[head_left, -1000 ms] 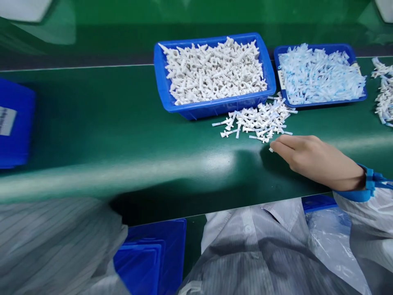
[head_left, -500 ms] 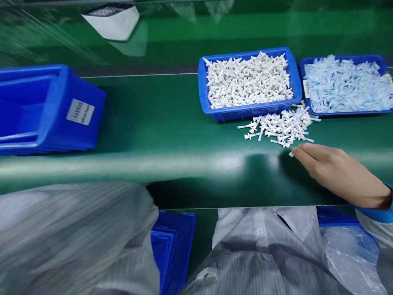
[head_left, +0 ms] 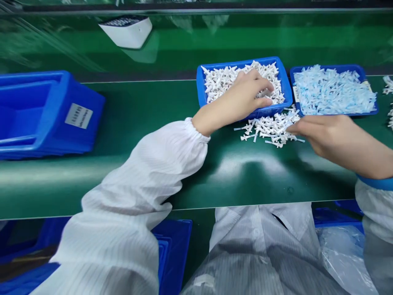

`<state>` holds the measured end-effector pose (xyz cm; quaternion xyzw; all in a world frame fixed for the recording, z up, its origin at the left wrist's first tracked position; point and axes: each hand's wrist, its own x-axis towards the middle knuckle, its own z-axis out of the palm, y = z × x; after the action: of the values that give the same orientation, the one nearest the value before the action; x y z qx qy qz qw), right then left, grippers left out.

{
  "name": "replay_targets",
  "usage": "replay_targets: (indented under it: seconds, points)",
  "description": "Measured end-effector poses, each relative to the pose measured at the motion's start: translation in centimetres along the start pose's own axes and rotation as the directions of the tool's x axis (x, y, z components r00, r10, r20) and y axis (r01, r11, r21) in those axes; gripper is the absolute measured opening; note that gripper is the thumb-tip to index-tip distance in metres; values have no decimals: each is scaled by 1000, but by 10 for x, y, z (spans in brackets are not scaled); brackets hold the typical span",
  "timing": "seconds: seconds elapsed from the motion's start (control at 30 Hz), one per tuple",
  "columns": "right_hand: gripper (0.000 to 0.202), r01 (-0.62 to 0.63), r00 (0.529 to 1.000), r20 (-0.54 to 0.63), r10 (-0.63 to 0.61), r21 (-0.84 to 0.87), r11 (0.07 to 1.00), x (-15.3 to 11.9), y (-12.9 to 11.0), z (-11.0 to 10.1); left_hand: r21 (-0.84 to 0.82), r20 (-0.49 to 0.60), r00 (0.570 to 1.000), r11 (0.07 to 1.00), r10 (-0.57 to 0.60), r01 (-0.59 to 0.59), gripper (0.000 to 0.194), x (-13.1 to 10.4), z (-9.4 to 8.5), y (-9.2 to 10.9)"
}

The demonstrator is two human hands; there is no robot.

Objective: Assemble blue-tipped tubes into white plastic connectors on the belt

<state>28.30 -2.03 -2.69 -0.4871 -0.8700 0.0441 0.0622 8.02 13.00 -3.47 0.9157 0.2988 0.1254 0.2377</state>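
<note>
My left hand (head_left: 250,88) reaches over a blue bin (head_left: 200,88) heaped with small white plastic fittings (head_left: 217,80). Its thumb and fingers are spread among the parts, and some fingertips are hidden by the hand. Just in front of that bin lies a loose pile of white fittings with pale tubes joined to them (head_left: 272,129). My right hand (head_left: 325,133) is at the pile's right edge with thumb and fingers pinched together; what they hold, if anything, cannot be made out. Beyond it stands a second blue bin (head_left: 337,113) full of translucent pale-blue tube pieces (head_left: 334,90).
Stacked blue bins (head_left: 82,116) with a white label stand at the left of the green bench (head_left: 147,106). A white holder (head_left: 132,35) is on the back panel. More white parts (head_left: 389,85) lie at the far right. Below the bench edge are blue bins (head_left: 181,246) and a plastic bag (head_left: 340,254).
My left arm has come up from below, and its hand is now in the bin of white fittings. My right hand has moved slightly up to the pile; the white piece at its fingertips no longer shows.
</note>
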Motion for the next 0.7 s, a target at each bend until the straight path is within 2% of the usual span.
replay_targets:
  seconds: [0.1,0.17,0.27,0.37,0.47,0.5,0.53,0.6,0.67,0.7]
  points:
    - [40,-31,999,-42,25,-164,986,14,8,-8,48,-14,998,997,64,-64,27,9,13,-12]
    - [41,-77,996,-69,63,-222,972,19,12,-11,53,-45,997,997,65,-63,22,11,13,-17]
    - [38,-139,980,-173,100,-237,961,20,21,-13,62,-80,994,996,72,-68,16,12,11,-19]
    - [34,-218,948,-246,203,-38,975,17,30,-9,65,-77,995,996,69,-64,14,11,10,-15]
    - [33,-320,902,-206,380,273,907,14,34,-5,77,-85,995,996,57,-51,16,9,8,-10]
    - [37,-362,877,-157,455,407,839,13,35,-6,96,-86,995,995,48,-39,17,8,7,-8]
    - [41,-404,847,-75,526,552,729,12,36,-7,124,-85,996,992,35,-24,18,7,5,-5]
    - [47,-467,794,167,584,783,411,8,37,-12,186,-103,994,982,18,1,19,2,-2,2]
    - [51,-499,778,378,502,857,128,4,40,-16,228,-163,986,974,38,0,21,-7,-9,14]
    - [53,-507,783,438,441,860,47,3,42,-18,236,-204,977,972,68,-18,21,-14,-12,21]
